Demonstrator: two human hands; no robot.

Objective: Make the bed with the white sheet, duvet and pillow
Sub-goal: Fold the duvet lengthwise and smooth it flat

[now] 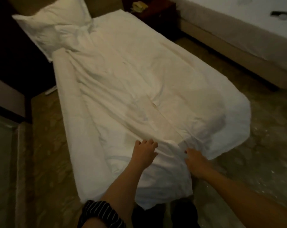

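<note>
Head view, left hand [145, 152]: curled fingers grip a ridge of the rumpled white fabric duvet [139, 89].
Right hand [194, 163]: fingers buried in cloth; grip cannot be told.
Done: plump white pillow [52, 18] placed at the head, duvet spread.
Left: creases to be smoothed.

Pillow [52, 22] at bed head; duvet [139, 89] spread before it.

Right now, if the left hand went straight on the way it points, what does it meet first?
Only more duvet: the left hand grips its near end, and the wrinkled top ahead looks bare. The pillow sits far left, likely outside that line.
</note>
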